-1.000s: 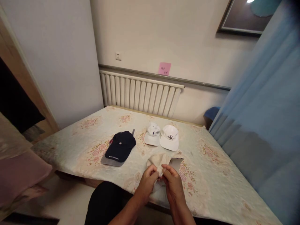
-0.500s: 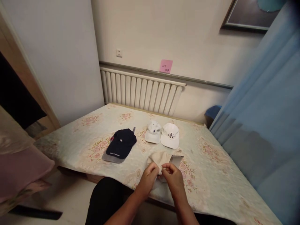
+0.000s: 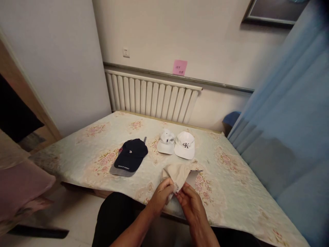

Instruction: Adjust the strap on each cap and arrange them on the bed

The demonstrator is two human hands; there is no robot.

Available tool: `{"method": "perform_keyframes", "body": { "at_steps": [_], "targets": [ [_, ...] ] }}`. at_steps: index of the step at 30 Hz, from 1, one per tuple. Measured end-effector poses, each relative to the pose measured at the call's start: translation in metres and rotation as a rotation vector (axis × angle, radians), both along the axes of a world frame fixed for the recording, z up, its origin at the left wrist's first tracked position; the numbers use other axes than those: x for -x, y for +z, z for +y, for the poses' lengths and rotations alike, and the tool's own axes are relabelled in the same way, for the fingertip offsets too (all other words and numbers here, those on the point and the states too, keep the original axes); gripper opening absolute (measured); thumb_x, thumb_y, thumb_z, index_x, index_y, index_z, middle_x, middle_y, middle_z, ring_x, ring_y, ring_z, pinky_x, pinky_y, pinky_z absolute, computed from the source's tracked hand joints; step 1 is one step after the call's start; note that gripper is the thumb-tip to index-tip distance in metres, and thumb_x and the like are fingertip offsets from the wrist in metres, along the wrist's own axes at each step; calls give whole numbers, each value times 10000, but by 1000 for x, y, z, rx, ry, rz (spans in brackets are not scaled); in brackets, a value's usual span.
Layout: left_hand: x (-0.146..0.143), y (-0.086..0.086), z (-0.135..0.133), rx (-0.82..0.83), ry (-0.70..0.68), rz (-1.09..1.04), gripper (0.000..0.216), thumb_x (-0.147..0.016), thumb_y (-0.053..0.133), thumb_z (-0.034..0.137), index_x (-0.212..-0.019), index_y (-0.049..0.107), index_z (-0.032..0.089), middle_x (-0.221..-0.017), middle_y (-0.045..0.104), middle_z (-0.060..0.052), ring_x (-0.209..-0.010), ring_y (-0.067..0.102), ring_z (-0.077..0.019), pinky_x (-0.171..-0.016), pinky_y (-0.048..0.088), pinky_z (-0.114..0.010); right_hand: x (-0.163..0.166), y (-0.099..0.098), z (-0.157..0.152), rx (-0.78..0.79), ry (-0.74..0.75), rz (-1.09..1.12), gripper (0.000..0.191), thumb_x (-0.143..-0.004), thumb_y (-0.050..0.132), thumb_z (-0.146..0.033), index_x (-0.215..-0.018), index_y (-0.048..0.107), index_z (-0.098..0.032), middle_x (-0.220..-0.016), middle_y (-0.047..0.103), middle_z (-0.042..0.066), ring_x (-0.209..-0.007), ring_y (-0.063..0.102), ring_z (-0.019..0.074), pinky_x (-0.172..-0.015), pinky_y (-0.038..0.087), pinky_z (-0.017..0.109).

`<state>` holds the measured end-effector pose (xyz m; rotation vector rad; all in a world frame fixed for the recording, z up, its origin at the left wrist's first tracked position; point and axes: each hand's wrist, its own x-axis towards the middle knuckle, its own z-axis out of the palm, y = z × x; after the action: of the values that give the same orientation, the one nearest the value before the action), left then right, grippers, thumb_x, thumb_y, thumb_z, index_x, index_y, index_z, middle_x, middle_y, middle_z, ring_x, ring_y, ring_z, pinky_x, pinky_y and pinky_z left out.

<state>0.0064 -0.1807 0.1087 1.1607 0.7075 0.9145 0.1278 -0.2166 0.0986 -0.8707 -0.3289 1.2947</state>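
Pinching the near edge of a soft beige fabric cap (image 3: 177, 173) at lower centre of the frame, the left hand (image 3: 161, 195) and right hand (image 3: 191, 205) both close on its cloth over the floral-covered bed (image 3: 231, 192). It looks light and floppy, best held by the stiffer brim. Above lie a navy cap (image 3: 130, 157) and two white caps (image 3: 177, 145)

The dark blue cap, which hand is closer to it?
Left. The left hand pinches the beige cap, just right of the dark blue cap and nearer the person. The right hand grips the same beige cap, farther right.
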Motion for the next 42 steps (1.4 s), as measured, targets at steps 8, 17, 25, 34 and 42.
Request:
{"method": "perform_keyframes", "body": {
  "at_steps": [8,17,25,34,42],
  "targets": [
    [-3,3,-4,80,-106,-59,234,-721,567,399,-662,520,177,-616,540,-5,-606,488,-129,-591,351,-254,3,8,9,-133,147,12,196,-579,662,-137,-767,651,-195,-537,523,-48,-432,388,86,-435,314,226],
    [-1,15,-3,84,-216,-139,176,-761,542,333,-698,513,171,-665,583,-17,-668,541,-139,-669,383,-268,-10,23,-5,-178,215,-184,110,-593,654,-190,-702,647,-179,-565,540,-4,-513,447,140,-525,396,286],
    [-7,17,-5,136,-236,-300,159,-784,524,301,-699,485,172,-654,593,-24,-674,568,-147,-688,397,-282,-14,19,-5,-207,210,-132,140,-599,688,-171,-738,666,-173,-575,560,-3,-514,457,126,-513,392,263],
    [-14,16,-12,221,-299,-378,139,-775,547,263,-685,484,177,-691,611,-38,-659,581,-144,-671,413,-285,-16,26,-8,-135,258,-190,96,-593,675,-209,-667,626,-171,-504,499,-23,-426,401,109,-428,359,250],
    [-12,19,-11,208,-277,-386,124,-780,541,249,-689,489,181,-684,624,-42,-647,596,-154,-656,404,-288,-16,29,-10,-168,211,-181,71,-595,668,-186,-661,658,-159,-531,554,3,-484,462,128,-520,429,286]
  ]
}}
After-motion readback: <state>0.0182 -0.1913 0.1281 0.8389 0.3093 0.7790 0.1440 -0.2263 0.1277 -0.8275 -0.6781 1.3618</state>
